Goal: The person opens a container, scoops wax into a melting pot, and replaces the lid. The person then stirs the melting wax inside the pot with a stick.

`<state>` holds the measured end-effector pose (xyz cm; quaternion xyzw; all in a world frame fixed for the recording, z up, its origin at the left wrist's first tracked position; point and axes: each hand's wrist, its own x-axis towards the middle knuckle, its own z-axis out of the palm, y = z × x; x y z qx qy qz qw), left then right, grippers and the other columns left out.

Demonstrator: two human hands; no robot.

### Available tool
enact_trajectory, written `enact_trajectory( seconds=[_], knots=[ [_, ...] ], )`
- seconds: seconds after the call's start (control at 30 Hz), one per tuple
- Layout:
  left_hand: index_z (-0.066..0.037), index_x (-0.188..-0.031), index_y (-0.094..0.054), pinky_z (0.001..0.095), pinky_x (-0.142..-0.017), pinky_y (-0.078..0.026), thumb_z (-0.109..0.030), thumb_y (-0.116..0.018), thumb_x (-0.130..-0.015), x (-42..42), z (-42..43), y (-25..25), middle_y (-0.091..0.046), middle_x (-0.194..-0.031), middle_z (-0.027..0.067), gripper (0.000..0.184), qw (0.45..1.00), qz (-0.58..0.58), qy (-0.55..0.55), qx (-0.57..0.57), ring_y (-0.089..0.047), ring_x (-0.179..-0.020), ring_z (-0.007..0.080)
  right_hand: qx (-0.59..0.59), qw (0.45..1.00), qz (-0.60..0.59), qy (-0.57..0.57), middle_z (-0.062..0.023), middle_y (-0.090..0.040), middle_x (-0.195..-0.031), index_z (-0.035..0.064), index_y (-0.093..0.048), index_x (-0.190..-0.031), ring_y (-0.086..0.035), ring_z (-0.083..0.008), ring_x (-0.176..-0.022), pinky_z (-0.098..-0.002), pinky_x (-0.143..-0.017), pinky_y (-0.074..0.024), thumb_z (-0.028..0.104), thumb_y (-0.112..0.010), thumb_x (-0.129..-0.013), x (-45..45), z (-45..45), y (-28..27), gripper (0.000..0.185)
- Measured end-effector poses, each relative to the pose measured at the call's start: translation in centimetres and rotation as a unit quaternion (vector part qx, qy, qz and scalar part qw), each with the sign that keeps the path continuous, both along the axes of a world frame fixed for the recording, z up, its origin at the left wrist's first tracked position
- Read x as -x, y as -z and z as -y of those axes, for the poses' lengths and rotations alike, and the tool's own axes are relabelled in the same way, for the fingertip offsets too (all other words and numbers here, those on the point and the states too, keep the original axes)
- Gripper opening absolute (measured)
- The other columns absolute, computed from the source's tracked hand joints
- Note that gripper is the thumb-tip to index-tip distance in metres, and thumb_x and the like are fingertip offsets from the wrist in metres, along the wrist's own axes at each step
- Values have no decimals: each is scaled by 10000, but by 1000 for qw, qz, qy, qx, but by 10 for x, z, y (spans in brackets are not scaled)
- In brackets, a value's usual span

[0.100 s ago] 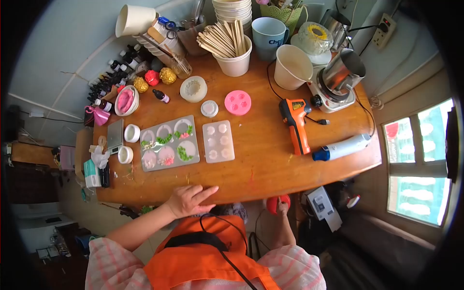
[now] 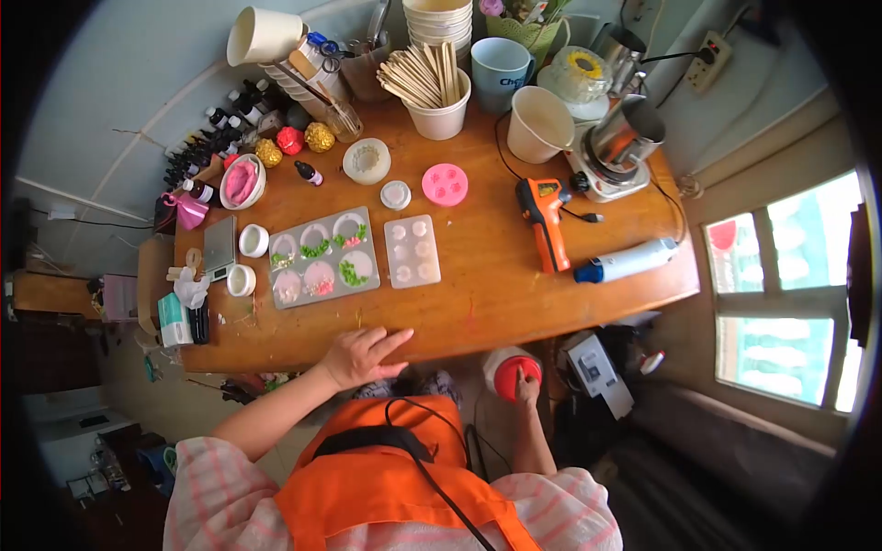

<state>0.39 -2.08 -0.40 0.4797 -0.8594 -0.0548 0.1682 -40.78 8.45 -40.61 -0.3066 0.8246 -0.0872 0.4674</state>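
Observation:
My left hand (image 2: 363,358) rests at the front edge of the wooden table (image 2: 514,317), palm down with fingers spread, holding nothing. Below the table edge, to the right, my right hand (image 2: 527,387) is on the red lid (image 2: 511,375) of a whitish container (image 2: 492,362), its fingers closed at the lid; the exact grip is small in view. Nearest my left hand on the tabletop are a grey mould (image 2: 292,298) with green and pink bits in its round cavities and a smaller pale mould (image 2: 401,277).
An orange infrared thermometer (image 2: 548,225) and a heat gun (image 2: 629,260) lie on the right, before a small hot plate (image 2: 611,179) bearing a metal jug (image 2: 629,133). Wooden sticks (image 2: 423,78) fill a paper cup. A pink mould (image 2: 445,185), bottles and white jars (image 2: 241,280) stand around.
The red-lidded container shows more fully beside the table edge, with my right hand on it. The view has shifted slightly; my left hand stays at the table edge.

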Motion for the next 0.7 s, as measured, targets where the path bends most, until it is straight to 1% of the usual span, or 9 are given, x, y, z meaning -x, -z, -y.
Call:
enact_trajectory(
  seconds=[0.03,0.07,0.1,0.2,0.3,0.37,0.5,0.57,0.7],
  knots=[
    [-201,-1276,-623,314,-592,-524,-370,-835,-675,1,1,0,-530,-789,10,659,1000,0,-4,7,-598,-657,177,94,993,29,60,-221,-701,-1064,-71,-629,-1151,-673,-313,-984,-401,-844,-507,503,-647,-907,8,-9,-13,624],
    [-201,-1293,-601,325,-610,-533,-374,-821,-695,2,2,2,-557,-827,18,660,1000,-4,-3,-4,-619,-700,190,154,988,2,25,-197,-697,-1003,-65,-632,-1142,-664,-250,-949,-370,-818,-507,410,-699,-902,-4,4,-121,537],
    [-197,-1291,-598,331,-622,-539,-375,-819,-699,2,-1,1,-572,-854,24,657,1000,-15,-3,-7,-629,-720,199,153,988,-9,29,-197,-697,-1003,-65,-632,-1142,-664,-250,-949,-370,-818,-507,410,-699,-902,-2,2,-183,537],
    [-179,-1320,-563,373,-671,-560,-366,-809,-711,-1,-6,3,-619,-943,56,683,999,-40,12,-18,-656,-785,248,212,969,120,48,-129,-672,-882,-46,-643,-1112,-598,-113,-844,-297,-728,-491,234,-694,-926,-16,-2,-333,339],
    [-167,-1397,-474,402,-707,-560,-378,-804,-734,4,1,-22,-638,-981,69,770,995,-75,22,-70,-666,-834,272,262,961,54,-70,-11,-644,-702,-45,-702,-923,-565,-58,-669,-266,-589,-454,180,-679,-936,-38,3,-512,226],
    [-130,-1484,-330,422,-841,-550,-406,-802,-766,11,-3,-49,-630,-1134,126,902,931,-105,-27,-348,-658,-999,311,268,950,6,-163,10,-572,-631,-63,-675,-826,-503,-37,-642,-265,-550,-414,158,-694,-914,-45,3,-598,239],
    [-66,-1553,-116,446,-1126,-362,-470,-822,-753,36,-17,-97,-363,-1475,266,1141,916,-256,157,-267,-419,-1353,385,362,889,-116,-256,-64,-451,-537,-49,-572,-675,-411,-52,-553,-287,-485,-352,140,-746,-847,-84,5,-709,309],
    [-75,-1562,-62,452,-1166,-292,-493,-856,-700,44,-22,-147,-240,-1543,269,1243,899,-274,208,-272,-293,-1430,387,385,873,-125,-272,-56,-421,-511,-43,-558,-644,-387,-47,-529,-277,-472,-329,136,-745,-843,-108,7,-746,327],
    [-82,-1565,-34,458,-1189,-240,-495,-888,-648,42,-42,-205,-136,-1580,265,1319,880,-318,229,-267,-191,-1469,401,448,833,-119,-302,-4,-410,-496,-22,-554,-615,-358,-36,-516,-261,-461,-299,140,-761,-829,-150,20,-768,339]
  ],
)
